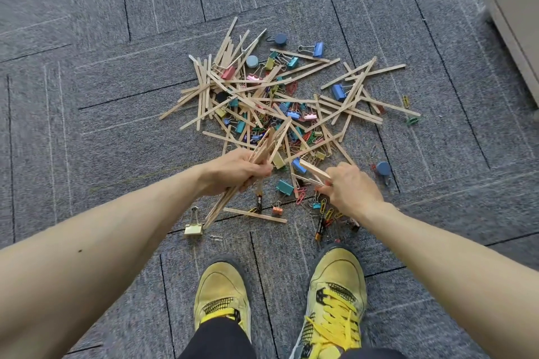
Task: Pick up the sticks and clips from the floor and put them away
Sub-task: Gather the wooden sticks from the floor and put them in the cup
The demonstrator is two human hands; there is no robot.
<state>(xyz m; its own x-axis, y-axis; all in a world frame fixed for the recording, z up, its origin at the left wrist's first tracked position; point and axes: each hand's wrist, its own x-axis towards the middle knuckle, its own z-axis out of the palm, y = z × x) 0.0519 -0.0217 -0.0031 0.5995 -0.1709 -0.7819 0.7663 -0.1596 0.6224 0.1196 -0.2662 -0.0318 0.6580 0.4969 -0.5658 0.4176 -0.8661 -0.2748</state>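
Fingers [258, 173] of the left hand [233, 172] curl round a splayed bundle of sticks [262, 151]; the right hand [350, 188] pinches a few more [315, 172].

The bundle's low ends hang near a gold binder clip [193, 229], and fanned like this some may slip out if the grip loosens to take more. Batteries [320, 229] lie among the near paper clips [328, 214] and could be scooped up with them. The main pile [280, 96] lies farther off on the carpet floor [116, 140].
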